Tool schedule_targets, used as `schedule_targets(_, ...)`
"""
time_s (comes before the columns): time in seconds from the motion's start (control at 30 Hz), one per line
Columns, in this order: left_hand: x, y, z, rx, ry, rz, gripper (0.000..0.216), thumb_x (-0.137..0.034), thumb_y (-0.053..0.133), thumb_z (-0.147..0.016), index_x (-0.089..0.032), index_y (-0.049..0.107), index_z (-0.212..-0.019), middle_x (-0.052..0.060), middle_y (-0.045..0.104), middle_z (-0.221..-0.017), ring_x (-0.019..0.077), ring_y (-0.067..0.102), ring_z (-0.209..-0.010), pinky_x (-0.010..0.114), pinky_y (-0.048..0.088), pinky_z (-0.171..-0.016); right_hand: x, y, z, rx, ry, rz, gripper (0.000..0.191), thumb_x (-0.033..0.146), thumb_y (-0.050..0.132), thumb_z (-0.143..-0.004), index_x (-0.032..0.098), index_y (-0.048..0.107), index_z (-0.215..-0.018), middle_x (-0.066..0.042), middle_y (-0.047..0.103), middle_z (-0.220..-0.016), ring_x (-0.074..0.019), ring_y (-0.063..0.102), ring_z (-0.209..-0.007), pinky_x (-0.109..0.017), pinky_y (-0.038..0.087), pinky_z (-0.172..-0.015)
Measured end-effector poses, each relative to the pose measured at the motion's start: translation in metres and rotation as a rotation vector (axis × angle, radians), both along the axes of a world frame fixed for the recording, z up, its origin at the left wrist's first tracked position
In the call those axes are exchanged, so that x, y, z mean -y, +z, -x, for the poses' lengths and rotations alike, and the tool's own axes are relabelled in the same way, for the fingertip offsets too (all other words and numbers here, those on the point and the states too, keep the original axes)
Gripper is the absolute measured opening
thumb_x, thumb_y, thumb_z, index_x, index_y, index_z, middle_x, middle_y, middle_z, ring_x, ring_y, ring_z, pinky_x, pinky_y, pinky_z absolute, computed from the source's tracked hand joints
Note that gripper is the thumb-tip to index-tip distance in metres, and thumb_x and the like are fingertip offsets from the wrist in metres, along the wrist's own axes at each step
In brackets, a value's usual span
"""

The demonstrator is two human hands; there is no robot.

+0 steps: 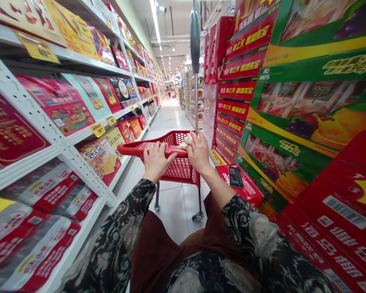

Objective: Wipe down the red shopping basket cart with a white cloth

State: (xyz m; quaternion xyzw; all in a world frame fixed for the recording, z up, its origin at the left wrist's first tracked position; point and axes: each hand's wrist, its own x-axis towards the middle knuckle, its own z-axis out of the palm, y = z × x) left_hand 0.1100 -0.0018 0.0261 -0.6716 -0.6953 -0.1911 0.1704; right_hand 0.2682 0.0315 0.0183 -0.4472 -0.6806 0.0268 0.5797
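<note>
A small red shopping cart (pixel 177 169) stands in a store aisle in front of me, its red handle bar (pixel 134 149) across the near side. My left hand (pixel 155 159) lies over the bar with fingers curled on it. My right hand (pixel 199 152) grips the bar's right end and also holds a small crumpled pale thing (pixel 187 141), perhaps a tissue. A tall grey pole (pixel 195 61) rises from the cart's right side.
White shelves (pixel 61 148) with red and pink gift boxes line the left. Stacked red and green cartons (pixel 293 122) fill the right, with a dark phone (pixel 235 177) lying on a low red box. The tiled aisle floor (pixel 171 118) runs ahead.
</note>
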Motion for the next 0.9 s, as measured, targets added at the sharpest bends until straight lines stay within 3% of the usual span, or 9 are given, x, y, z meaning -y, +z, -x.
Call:
schedule_targets(0.1,0.003,0.0,-0.009,-0.015,0.016,-0.005,0.064,-0.056,0.03,-0.088,-0.017,0.043,-0.137,0.014,0.04,-0.146,0.0293,0.034,-0.134,0.05,0.022,-0.11,0.004,-0.006,0.008,-0.027,-0.029,-0.076,0.051,0.015,0.044,-0.08,0.015,0.043,-0.131,-0.014,0.038,-0.142,-0.0258,0.029,-0.136,-0.049,0.028,-0.111)
schedule_targets(0.3,0.005,0.003,-0.011,-0.025,0.004,-0.015,0.058,-0.048,0.033,-0.087,-0.018,0.045,-0.135,0.014,0.042,-0.144,0.0291,0.037,-0.132,0.05,0.024,-0.107,0.013,-0.01,0.018,0.25,0.208,-0.117,0.04,0.017,0.048,-0.078,0.015,0.056,-0.118,-0.012,0.054,-0.128,-0.023,0.044,-0.124,-0.041,0.032,-0.108)
schedule_targets(0.4,0.003,0.005,-0.005,-0.001,-0.015,0.01,0.061,-0.055,0.033,-0.086,-0.02,0.046,-0.134,0.013,0.042,-0.144,0.0295,0.037,-0.132,0.05,0.026,-0.106,0.007,-0.013,0.004,0.239,0.16,-0.088,0.04,0.017,0.046,-0.082,0.018,0.055,-0.12,-0.011,0.052,-0.131,-0.0235,0.043,-0.125,-0.044,0.029,-0.108)
schedule_targets(0.6,0.001,-0.002,0.002,0.039,-0.028,-0.027,0.065,-0.057,0.033,-0.085,-0.017,0.042,-0.137,0.012,0.041,-0.146,0.0294,0.034,-0.134,0.047,0.021,-0.109,-0.002,-0.018,-0.015,0.005,0.014,-0.014,0.043,0.014,0.043,-0.079,0.015,0.053,-0.121,-0.013,0.05,-0.132,-0.0248,0.038,-0.129,-0.046,0.03,-0.109)
schedule_targets(0.9,0.005,-0.004,0.007,0.002,-0.023,-0.052,0.062,-0.055,0.031,-0.088,-0.017,0.043,-0.135,0.013,0.043,-0.144,0.0279,0.036,-0.133,0.047,0.022,-0.109,0.006,-0.009,-0.001,0.181,0.195,-0.112,0.029,0.017,0.052,-0.077,0.016,0.064,-0.104,-0.009,0.062,-0.115,-0.0218,0.052,-0.114,-0.037,0.037,-0.103)
